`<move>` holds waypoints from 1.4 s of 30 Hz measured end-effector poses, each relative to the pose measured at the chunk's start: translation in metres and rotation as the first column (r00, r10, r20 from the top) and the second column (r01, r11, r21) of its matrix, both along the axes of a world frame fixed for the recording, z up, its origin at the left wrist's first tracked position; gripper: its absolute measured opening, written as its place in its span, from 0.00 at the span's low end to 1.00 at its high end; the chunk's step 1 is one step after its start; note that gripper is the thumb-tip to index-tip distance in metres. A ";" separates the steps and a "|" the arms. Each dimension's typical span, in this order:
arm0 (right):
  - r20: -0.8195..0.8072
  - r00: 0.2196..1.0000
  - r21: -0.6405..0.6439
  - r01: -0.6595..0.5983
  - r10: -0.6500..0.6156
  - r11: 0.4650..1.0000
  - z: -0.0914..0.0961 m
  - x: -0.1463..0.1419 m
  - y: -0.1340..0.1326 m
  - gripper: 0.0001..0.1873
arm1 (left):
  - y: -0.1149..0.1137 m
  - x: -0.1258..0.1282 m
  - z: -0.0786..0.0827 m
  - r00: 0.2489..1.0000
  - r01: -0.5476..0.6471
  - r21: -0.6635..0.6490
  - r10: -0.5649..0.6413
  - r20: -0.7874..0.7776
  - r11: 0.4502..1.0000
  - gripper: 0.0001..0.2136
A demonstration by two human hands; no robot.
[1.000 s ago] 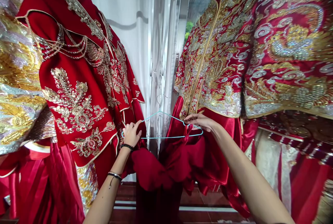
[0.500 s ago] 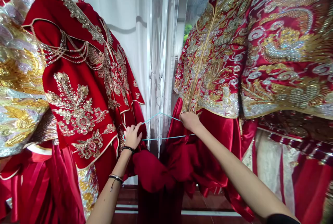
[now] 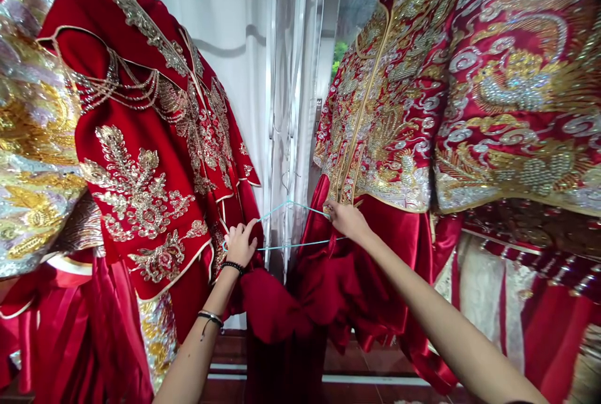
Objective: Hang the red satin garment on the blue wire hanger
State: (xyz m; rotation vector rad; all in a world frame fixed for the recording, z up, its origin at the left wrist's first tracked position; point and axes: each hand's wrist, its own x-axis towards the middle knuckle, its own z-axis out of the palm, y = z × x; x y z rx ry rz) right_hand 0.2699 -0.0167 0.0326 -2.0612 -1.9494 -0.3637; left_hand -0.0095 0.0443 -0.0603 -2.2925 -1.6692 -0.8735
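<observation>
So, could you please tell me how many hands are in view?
2: the left hand on the left side of the light-blue hanger, and the right hand on its right side.

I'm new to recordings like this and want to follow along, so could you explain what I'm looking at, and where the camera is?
There is no machine here: you see a person's two bare hands. Every picture comes from one camera worn on that person's head, looking forward and down.

The left hand, with a dark beaded bracelet at the wrist, holds one end of a light blue hanger. The right hand grips the hanger's other side. A dark red garment hangs just below.

Things hang here rather than lie on a surface: a red jacket with beaded decoration on the left, and densely embroidered jackets on the right. Behind is a white curtain.
</observation>
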 end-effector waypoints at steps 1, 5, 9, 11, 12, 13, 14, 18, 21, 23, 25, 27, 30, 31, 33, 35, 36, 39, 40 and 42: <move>-0.123 0.992 0.021 -0.037 0.039 0.999 0.000 0.006 0.002 0.20 | 0.000 0.000 0.000 1.000 0.003 0.000 -0.003 -0.005 1.000 0.23; -0.408 0.880 0.072 -0.235 0.243 0.969 -0.007 0.017 0.007 0.18 | -0.004 -0.001 0.002 1.000 0.019 -0.005 -0.019 -0.012 1.000 0.25; -0.345 0.878 0.148 -0.298 0.332 0.943 -0.031 0.008 0.010 0.22 | -0.018 -0.008 0.006 0.995 0.090 0.055 -0.092 0.045 0.994 0.26; -0.333 0.900 0.214 -0.219 0.282 0.952 -0.046 0.001 0.013 0.22 | -0.030 -0.018 0.003 0.987 0.125 0.162 -0.140 0.083 0.979 0.24; -0.348 0.903 0.235 -0.177 0.253 0.956 -0.053 -0.003 0.015 0.22 | -0.037 -0.024 -0.001 0.983 0.127 0.223 -0.153 0.101 0.967 0.23; -0.371 0.899 0.254 -0.143 0.233 0.957 -0.059 -0.007 0.017 0.23 | -0.045 -0.031 -0.006 0.981 0.116 0.278 -0.154 0.120 0.954 0.22; -0.396 0.889 0.275 -0.123 0.229 0.954 -0.065 -0.011 0.020 0.23 | -0.052 -0.039 -0.013 0.980 0.088 0.320 -0.140 0.142 0.943 0.22; -0.477 0.844 0.377 -0.055 0.244 0.925 -0.079 -0.022 0.033 0.25 | -0.078 -0.075 -0.042 0.984 0.022 0.341 -0.080 0.157 0.940 0.20; -0.503 0.841 0.406 0.028 0.198 0.913 -0.085 -0.027 0.043 0.28 | -0.086 -0.095 -0.048 0.992 0.023 0.283 -0.057 0.111 0.959 0.17; -0.508 0.846 0.408 0.070 0.162 0.910 -0.087 -0.028 0.050 0.28 | -0.087 -0.101 -0.042 0.997 0.027 0.255 -0.045 0.064 0.967 0.17; -0.514 0.843 0.404 0.077 0.157 0.911 -0.088 -0.029 0.054 0.28 | -0.086 -0.102 -0.031 0.999 0.049 0.219 -0.049 -0.002 0.974 0.17; -0.521 0.834 0.401 0.055 0.178 0.914 -0.088 -0.029 0.056 0.28 | -0.082 -0.101 -0.020 0.996 0.075 0.172 -0.065 -0.061 0.982 0.17; -0.527 0.821 0.405 0.017 0.219 0.914 -0.087 -0.027 0.056 0.29 | -0.077 -0.099 -0.008 0.991 0.099 0.113 -0.087 -0.104 0.989 0.15; -0.531 0.815 0.410 0.009 0.231 0.912 -0.087 -0.026 0.056 0.29 | -0.077 -0.099 -0.005 0.989 0.109 0.101 -0.098 -0.111 0.989 0.15; -0.547 0.795 0.421 -0.009 0.262 0.907 -0.087 -0.025 0.055 0.30 | -0.078 -0.100 0.002 0.986 0.135 0.091 -0.125 -0.112 0.987 0.14; -0.576 0.763 0.424 -0.029 0.294 0.905 -0.086 -0.024 0.055 0.31 | -0.083 -0.102 0.008 0.984 0.156 0.090 -0.148 -0.096 0.984 0.14; -0.591 0.746 0.423 -0.037 0.307 0.905 -0.086 -0.024 0.055 0.30 | -0.086 -0.103 0.012 0.985 0.160 0.093 -0.153 -0.085 0.983 0.13; -0.629 0.701 0.437 -0.039 0.337 0.898 -0.088 -0.027 0.057 0.28 | -0.096 -0.108 0.027 0.985 0.160 0.107 -0.152 -0.079 0.981 0.14; -0.641 0.684 0.446 -0.039 0.349 0.894 -0.089 -0.029 0.057 0.27 | -0.099 -0.110 0.033 0.984 0.163 0.110 -0.153 -0.092 0.981 0.14; -0.668 0.643 0.457 -0.044 0.375 0.888 -0.092 -0.032 0.059 0.26 | -0.104 -0.115 0.044 0.978 0.177 0.109 -0.162 -0.134 0.978 0.14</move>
